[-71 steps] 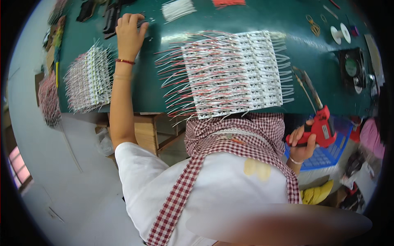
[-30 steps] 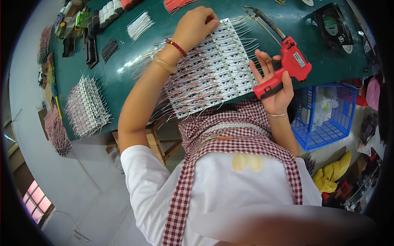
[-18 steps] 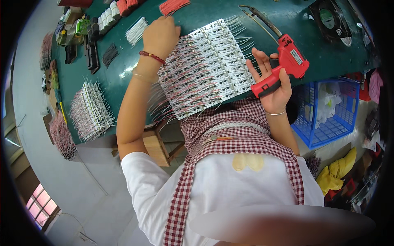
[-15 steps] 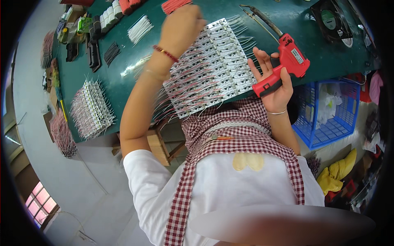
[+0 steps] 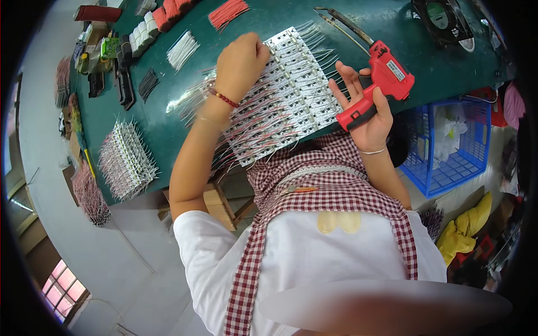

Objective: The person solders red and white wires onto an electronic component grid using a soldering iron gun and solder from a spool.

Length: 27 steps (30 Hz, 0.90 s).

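Observation:
My left hand (image 5: 240,64) is closed over the upper left edge of a white circuit board panel (image 5: 305,84). Its fingertips are tucked out of sight, so whether they pinch something is hidden. Rows of small black parts cover the panel; red and white wires (image 5: 255,120) lie over its left part, and pale wires stick out past its right edge. Beside the panel's right edge, my right hand (image 5: 367,133) holds a red soldering gun (image 5: 392,73) by its handle, thumb across it and the other fingers loosely raised. The gun's long metal tip points up and left, above the table.
On the green table (image 5: 185,106) lie bundles of red wires (image 5: 228,14), white wires (image 5: 182,50) and black wires (image 5: 148,85). A wired stack of panels (image 5: 128,159) sits at the left edge. A black fan (image 5: 443,22) stands far right; below is a blue crate (image 5: 428,187).
My left hand has come down from beside the red wire bundle to the panel's upper left edge. My right hand still holds the soldering gun. The whole view has shifted slightly.

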Available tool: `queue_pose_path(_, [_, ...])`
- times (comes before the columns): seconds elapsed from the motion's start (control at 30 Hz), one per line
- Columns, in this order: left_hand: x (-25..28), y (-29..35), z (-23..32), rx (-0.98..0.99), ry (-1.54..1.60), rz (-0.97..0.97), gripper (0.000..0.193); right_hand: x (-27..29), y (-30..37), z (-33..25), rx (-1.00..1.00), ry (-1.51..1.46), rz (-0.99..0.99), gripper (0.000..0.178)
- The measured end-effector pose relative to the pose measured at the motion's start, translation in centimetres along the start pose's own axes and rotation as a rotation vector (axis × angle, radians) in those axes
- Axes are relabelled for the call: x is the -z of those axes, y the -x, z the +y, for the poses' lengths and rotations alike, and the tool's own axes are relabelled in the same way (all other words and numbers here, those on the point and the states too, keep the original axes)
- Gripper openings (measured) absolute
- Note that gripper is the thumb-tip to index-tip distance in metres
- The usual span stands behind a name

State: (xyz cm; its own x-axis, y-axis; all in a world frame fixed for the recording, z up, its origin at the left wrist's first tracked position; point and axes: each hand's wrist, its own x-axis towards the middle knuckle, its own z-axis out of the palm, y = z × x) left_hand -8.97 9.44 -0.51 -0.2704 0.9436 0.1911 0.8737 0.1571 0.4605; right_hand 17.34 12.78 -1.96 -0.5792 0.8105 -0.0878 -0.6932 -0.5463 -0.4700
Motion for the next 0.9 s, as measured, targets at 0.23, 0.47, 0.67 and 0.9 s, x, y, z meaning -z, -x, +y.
queue_pose_path(0.23, [2.1,-0.1,-1.9,0.19,-0.296,-0.239,0.024,-0.2,-0.3,0.3,0.013,0.036,0.014,0.035])
queue_pose_path(0.47, [0.1,-1.6,1.4,-0.087,0.017,-0.176,0.021,0.0,-0.3,0.4,0.009,0.037,0.004,0.035])
queue_pose_path(0.67, [-0.4,-2.8,1.8,0.037,0.099,-0.423,0.02,0.2,-0.4,0.4,-0.006,0.005,-0.011,0.034])
queue_pose_path(0.9, [0.2,0.1,0.9,0.127,0.225,-0.206,0.018,0.3,-0.4,0.3,0.004,0.002,0.008,0.033])
